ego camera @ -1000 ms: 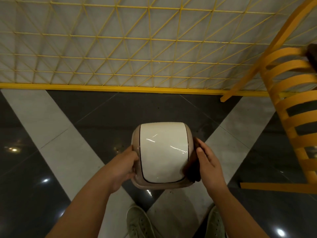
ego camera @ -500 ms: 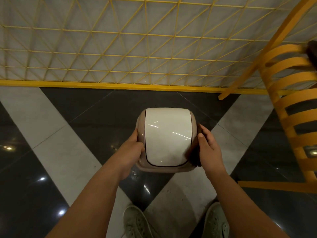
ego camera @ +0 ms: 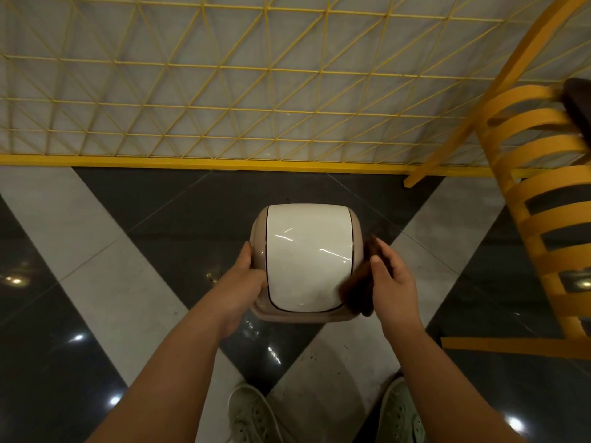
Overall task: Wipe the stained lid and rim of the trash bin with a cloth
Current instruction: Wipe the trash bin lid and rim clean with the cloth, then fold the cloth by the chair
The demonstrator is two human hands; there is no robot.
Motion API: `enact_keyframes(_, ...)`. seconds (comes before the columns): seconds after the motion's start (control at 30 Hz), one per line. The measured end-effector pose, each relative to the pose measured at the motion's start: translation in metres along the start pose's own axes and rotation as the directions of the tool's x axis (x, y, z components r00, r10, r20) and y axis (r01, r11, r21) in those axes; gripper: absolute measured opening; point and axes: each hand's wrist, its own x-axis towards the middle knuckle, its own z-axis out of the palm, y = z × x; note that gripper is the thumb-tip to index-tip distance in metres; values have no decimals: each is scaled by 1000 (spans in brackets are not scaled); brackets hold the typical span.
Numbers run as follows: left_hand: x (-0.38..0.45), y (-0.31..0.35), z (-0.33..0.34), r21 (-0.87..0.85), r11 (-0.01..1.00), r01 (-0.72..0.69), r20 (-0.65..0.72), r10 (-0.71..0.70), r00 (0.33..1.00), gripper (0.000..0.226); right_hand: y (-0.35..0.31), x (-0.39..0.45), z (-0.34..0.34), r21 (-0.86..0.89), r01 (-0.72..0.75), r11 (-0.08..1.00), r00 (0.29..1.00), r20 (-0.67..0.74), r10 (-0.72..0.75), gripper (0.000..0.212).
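Observation:
A small trash bin stands on the floor in front of me, with a glossy white swing lid [ego camera: 305, 254] set in a beige rim [ego camera: 259, 235]. My left hand [ego camera: 241, 282] grips the bin's left side, fingers curled round the rim. My right hand [ego camera: 391, 279] holds a dark brown cloth [ego camera: 359, 289] against the bin's right edge, where the cloth covers the lower right corner of the lid and rim. The bin's body below the rim is hidden from above.
A yellow wire-grid fence [ego camera: 224, 91] with a yellow base rail [ego camera: 204, 161] runs across behind the bin. A yellow slatted chair [ego camera: 540, 193] stands at the right. My two shoes [ego camera: 252, 417] are on the black-and-white tiled floor [ego camera: 96, 266] below.
The view has shifted a little. My right hand has pulled slightly off the bin's right side, and the cloth now lies further over the lid's lower right corner. My left hand keeps its grip.

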Motion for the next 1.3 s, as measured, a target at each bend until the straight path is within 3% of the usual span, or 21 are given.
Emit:
enact_keyframes(0.1, -6, 9, 5, 42, 998, 45, -130, -39, 991, 94, -2, -22, -5, 87, 2, 996, 998, -56, 3, 38)
enact_keyframes(0.17, -15, 13, 7, 220, 976, 10, -337, 66, 939, 84, 0, -42, -8, 115, 31, 993, 997, -67, -24, 38)
enact_keyframes(0.23, -33, 21, 12, 316, 946, -66, -386, 191, 903, 66, 1, -65, -6, 95, 109, 990, 994, -29, -107, 39)
enact_keyframes(0.33, -64, 30, 32, 228, 967, -115, -194, 161, 968, 39, -5, -96, 3, 122, 263, 957, 954, 115, -277, 39)
enact_keyframes(0.43, -86, 35, 57, -121, 992, -34, 96, 46, 994, 48, -20, -114, 10, 213, 330, 920, 862, 328, -385, 40)
enact_keyframes(0.5, -84, 31, 64, -327, 945, -19, 99, 54, 994, 39, -27, -111, 4, 246, 323, 914, 855, 339, -393, 41)
enact_keyframes(0.63, -77, 22, 76, -633, 773, -26, -5, 29, 1000, 34, -29, -85, -17, 102, 319, 942, 896, 291, -335, 48)
enact_keyframes(0.7, -71, 22, 86, -651, 759, -17, 8, 29, 1000, 36, -28, -71, -25, 69, 200, 977, 903, 375, -211, 53)
enact_keyframes(0.77, -64, 28, 94, -621, 782, -50, -20, 48, 999, 39, -26, -60, -30, 103, 151, 983, 899, 400, -180, 43)
enact_keyframes(0.87, -49, 36, 100, -624, 778, -72, -56, 47, 997, 42, -34, -46, -35, 209, 104, 972, 933, 318, -168, 23)
enact_keyframes(1.0, -33, 50, 114, -663, 743, -90, -100, 31, 994, 36, -49, -27, -44, 333, -2, 943, 965, 246, -85, 23)
enact_keyframes(1.13, -27, 71, 135, -521, 848, -96, -169, 8, 986, 35, -65, -13, -66, 359, -122, 926, 984, 167, 64, 25)
enact_keyframes(1.3, -42, 116, 166, -310, 942, -127, -180, 73, 981, 24, -97, -15, -110, 330, -241, 913, 946, 291, 144, 49)
